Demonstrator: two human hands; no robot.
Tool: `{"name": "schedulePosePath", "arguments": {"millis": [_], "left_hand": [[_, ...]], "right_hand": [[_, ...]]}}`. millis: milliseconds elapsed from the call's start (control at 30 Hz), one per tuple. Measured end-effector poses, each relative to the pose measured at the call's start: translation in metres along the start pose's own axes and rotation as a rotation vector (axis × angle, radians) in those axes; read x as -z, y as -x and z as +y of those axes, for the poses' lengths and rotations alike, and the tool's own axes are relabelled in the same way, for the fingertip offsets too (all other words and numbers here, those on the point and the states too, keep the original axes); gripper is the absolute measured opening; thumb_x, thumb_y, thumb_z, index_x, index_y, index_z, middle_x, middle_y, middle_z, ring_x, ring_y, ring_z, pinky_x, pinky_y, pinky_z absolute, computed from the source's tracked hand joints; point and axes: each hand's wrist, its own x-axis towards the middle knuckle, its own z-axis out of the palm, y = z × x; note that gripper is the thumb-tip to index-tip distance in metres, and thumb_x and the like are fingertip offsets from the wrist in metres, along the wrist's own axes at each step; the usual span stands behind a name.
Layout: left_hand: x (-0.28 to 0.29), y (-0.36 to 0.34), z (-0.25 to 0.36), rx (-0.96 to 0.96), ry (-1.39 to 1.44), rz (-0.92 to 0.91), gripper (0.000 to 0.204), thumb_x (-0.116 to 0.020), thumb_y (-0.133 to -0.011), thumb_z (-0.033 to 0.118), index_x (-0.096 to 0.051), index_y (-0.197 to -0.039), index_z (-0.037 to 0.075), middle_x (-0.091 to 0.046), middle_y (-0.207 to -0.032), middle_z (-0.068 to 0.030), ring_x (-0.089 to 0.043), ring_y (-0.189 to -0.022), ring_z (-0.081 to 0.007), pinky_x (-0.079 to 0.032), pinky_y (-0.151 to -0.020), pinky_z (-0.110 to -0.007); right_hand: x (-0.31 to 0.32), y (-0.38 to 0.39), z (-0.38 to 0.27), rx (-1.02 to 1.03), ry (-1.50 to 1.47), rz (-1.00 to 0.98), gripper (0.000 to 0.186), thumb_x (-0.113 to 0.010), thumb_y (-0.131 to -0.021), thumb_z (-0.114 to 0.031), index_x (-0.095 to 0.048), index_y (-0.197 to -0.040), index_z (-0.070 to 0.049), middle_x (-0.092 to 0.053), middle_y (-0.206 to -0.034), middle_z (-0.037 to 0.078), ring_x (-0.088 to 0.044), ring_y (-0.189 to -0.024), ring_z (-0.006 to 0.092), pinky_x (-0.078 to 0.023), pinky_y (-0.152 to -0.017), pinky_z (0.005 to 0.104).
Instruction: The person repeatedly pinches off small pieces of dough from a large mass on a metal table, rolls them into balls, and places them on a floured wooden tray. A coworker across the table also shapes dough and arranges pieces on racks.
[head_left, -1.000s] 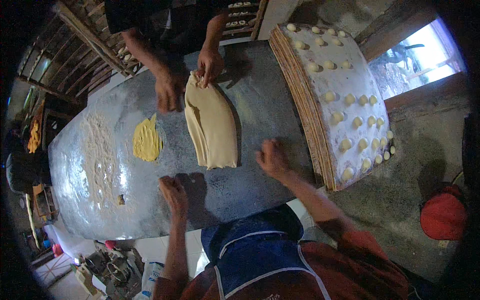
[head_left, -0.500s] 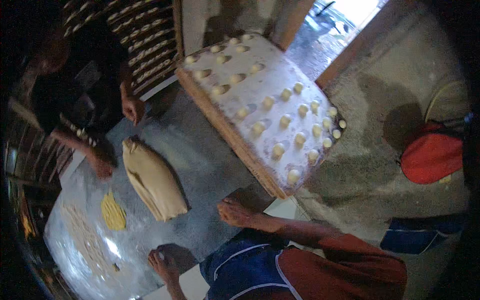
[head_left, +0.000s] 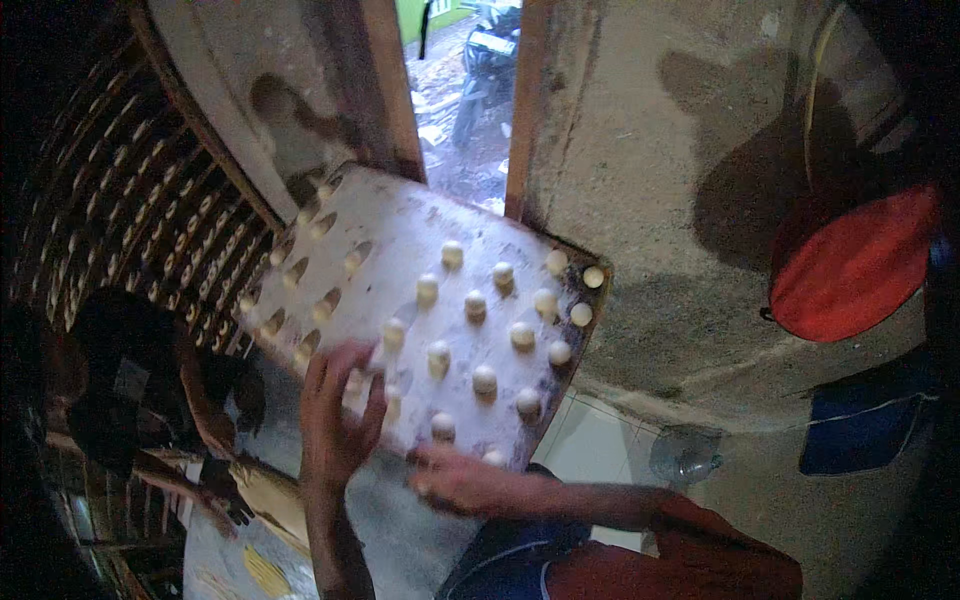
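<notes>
My left hand (head_left: 342, 415) reaches over the near left part of a floured board (head_left: 400, 230), its thumb and fingers apart. Small round dough balls (head_left: 438, 356) sit on the board in loose rows, and one or two show beside and behind these fingers. At the board's near edge my right hand (head_left: 465, 482) is closed, its fingers curled. Anything inside it is hidden. Just beyond its knuckles is a dough ball (head_left: 442, 426). A large slab of folded dough (head_left: 270, 497) lies on the metal table (head_left: 215, 560), partly behind my left forearm.
At the left, another person's hands (head_left: 222, 432) are over the table near a yellow patch of dough (head_left: 264, 572). Racks (head_left: 150, 210) of small ring-shaped pieces stand behind. A doorway (head_left: 465, 120) opens beyond the board. To the right are a red round object (head_left: 855, 270) and a clear plastic container (head_left: 685, 455).
My view has turned toward the board. My left hand has gone from the table's near edge to over the dough balls, and my right hand has come to the board's near edge.
</notes>
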Motion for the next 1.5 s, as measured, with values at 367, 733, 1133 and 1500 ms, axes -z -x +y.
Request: {"name": "schedulePosePath", "arguments": {"millis": [367, 733, 1133, 1500], "left_hand": [[-0.251, -0.187, -0.086, -0.032, -0.157, -0.306, 0.075, -0.069, -0.077, 0.007, -0.038, -0.146, 0.007, -0.064, -0.12, -0.0192, -0.062, -0.11, -0.0384, -0.048, -0.095, -0.046], [-0.074, 0.246, 0.058, 1.249, -0.155, 0.599, 0.031, -0.073, -0.083, 0.01, -0.058, -0.109, 0.0, -0.058, -0.086, -0.0112, -0.059, -0.08, -0.0276, -0.049, -0.077, -0.039], [-0.03, 0.344, 0.004, 1.445, -0.314, 0.81, 0.03, -0.073, -0.085, 0.011, -0.062, -0.111, -0.001, -0.068, -0.09, -0.0181, -0.068, -0.08, -0.0338, -0.054, -0.074, -0.039], [-0.001, 0.397, 0.024, 1.541, 1.359, 1.023, 0.047, -0.05, -0.102, 0.039, -0.06, -0.122, -0.003, -0.07, -0.098, -0.0167, -0.07, -0.088, -0.0259, -0.058, -0.075, -0.037]], "right_hand": [[0.277, -0.027, 0.057, 0.023, 0.631, 0.977, 0.085, -0.081, -0.08, -0.01, -0.031, -0.148, -0.002, -0.062, -0.127, 0.015, -0.058, -0.121, 0.0284, -0.041, -0.105, 0.039], [0.092, 0.071, -0.011, 0.13, 0.294, 0.924, 0.034, -0.066, -0.09, -0.031, -0.061, -0.106, -0.001, -0.064, -0.096, 0.012, -0.057, -0.104, 0.0281, -0.04, -0.1, 0.0463], [-0.202, -0.053, 0.064, -0.386, -0.302, -0.521, 0.042, -0.051, -0.105, -0.039, -0.067, -0.11, 0.0, -0.068, -0.089, 0.006, -0.064, -0.081, 0.0177, -0.052, -0.073, 0.0314], [-0.24, -0.027, -0.005, -0.064, 0.554, -0.636, 0.026, -0.053, -0.096, -0.019, -0.068, -0.101, 0.002, -0.071, -0.095, 0.026, -0.071, -0.084, 0.0401, -0.056, -0.072, 0.0521]]}}
